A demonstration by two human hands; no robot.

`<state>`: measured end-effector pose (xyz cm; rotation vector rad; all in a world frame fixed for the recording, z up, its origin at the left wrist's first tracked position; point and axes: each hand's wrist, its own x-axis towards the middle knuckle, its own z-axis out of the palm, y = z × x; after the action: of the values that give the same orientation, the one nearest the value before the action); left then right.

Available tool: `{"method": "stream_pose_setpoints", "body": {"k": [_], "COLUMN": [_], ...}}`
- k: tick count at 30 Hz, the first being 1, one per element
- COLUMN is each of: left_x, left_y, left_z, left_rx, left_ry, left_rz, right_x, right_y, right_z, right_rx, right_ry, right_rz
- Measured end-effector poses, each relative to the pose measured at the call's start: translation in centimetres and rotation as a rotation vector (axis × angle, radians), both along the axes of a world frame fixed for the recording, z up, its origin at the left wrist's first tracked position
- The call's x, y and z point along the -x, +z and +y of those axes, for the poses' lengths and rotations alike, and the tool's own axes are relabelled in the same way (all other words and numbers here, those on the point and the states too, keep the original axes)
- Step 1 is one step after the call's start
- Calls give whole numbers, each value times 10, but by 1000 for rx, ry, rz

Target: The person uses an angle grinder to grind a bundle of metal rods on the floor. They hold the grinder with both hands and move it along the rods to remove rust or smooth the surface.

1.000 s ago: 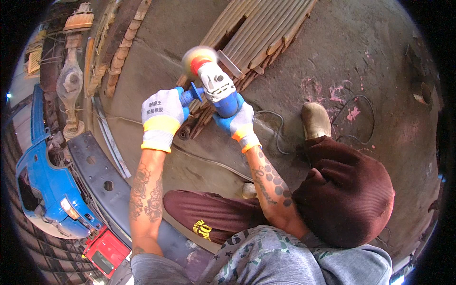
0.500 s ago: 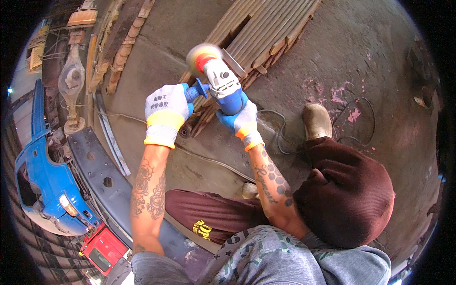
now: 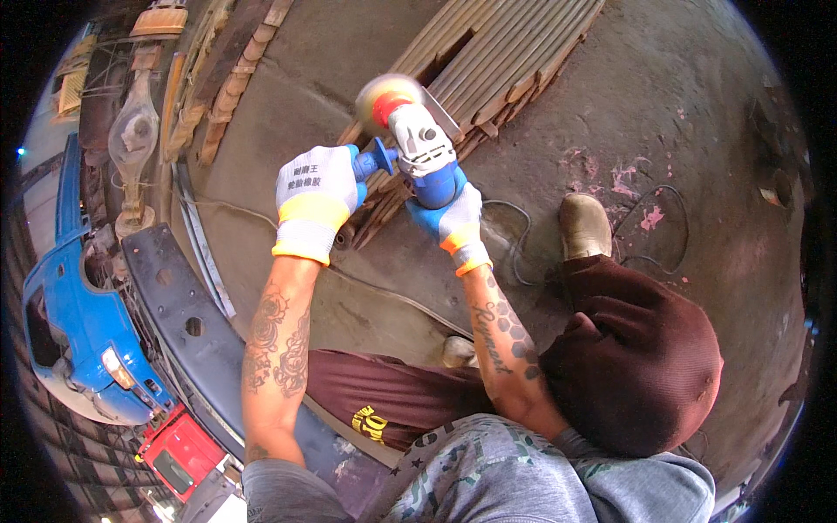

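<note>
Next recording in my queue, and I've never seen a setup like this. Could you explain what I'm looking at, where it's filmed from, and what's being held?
There is no robot here: a person works with their own hands in grey-and-blue gloves with yellow cuffs. A wide fisheye camera on the head looks down, so straight edges bend.

The left hand grips a blue side handle; the right hand holds the body of a blue-and-white power tool. Its round pale disc is blurred, apparently spinning.

On the dark grey floor lies a stack of long brown strips. Whether the disc touches it, I cannot tell.
</note>
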<state>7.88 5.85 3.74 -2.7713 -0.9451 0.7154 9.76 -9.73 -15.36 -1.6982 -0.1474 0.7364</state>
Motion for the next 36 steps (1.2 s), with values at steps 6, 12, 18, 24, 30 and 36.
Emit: {"method": "stream_pose_setpoints", "body": {"k": [6, 12, 18, 24, 30, 36], "left_x": [25, 69, 107, 106, 80, 51], "left_y": [2, 4, 1, -2, -4, -6], "left_z": [-3, -1, -2, -4, -1, -2], "left_rx": [25, 27, 5, 10, 38, 38], "left_ry": [70, 111, 186, 204, 123, 120], "left_rz": [6, 33, 117, 44, -6, -17], "right_x": [27, 53, 81, 80, 55, 28], "right_y": [1, 8, 10, 3, 8, 7], "right_z": [1, 2, 4, 3, 3, -3], "right_rx": [63, 73, 67, 48, 110, 68], "right_ry": [36, 160, 230, 216, 158, 117], "right_rz": [-55, 9, -8, 0, -48, -60]}}
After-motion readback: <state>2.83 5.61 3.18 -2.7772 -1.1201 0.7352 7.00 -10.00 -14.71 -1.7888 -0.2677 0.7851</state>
